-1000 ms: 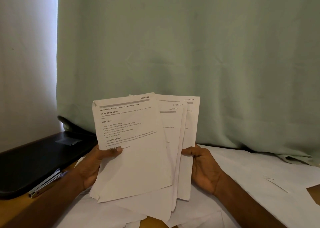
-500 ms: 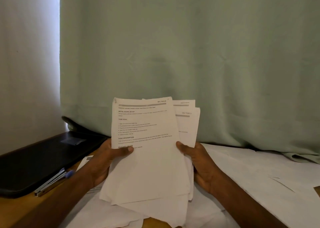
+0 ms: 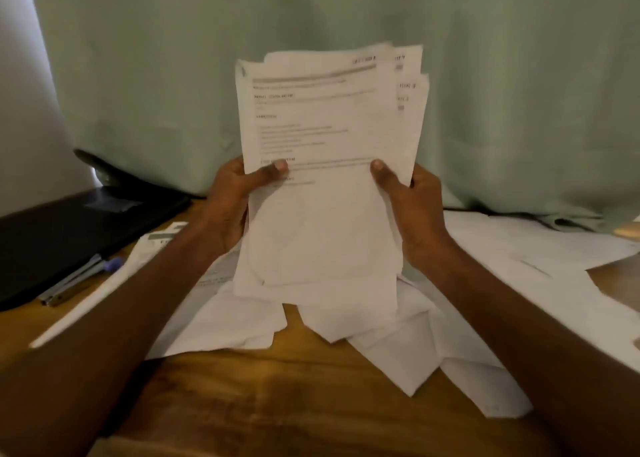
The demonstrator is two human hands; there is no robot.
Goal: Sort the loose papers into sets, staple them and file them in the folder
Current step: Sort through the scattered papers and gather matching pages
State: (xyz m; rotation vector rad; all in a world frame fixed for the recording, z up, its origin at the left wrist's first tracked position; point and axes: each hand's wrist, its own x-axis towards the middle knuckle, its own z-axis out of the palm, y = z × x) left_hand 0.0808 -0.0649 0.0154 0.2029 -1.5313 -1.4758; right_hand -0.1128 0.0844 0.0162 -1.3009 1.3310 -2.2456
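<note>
Sheets stand upright above the table, my left hand and right hand each gripping a side edge, thumbs in front, squaring them into a set, I judge, before stapling.

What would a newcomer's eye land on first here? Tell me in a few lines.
First, the sheaf of printed papers held upright at the centre of the view, the left hand gripping one edge and the right hand the other, thumbs on the front page. Next, the loose white sheets scattered over the wooden table below them. Then the black folder at the left, with pens beside it, before a pale green curtain.
</note>
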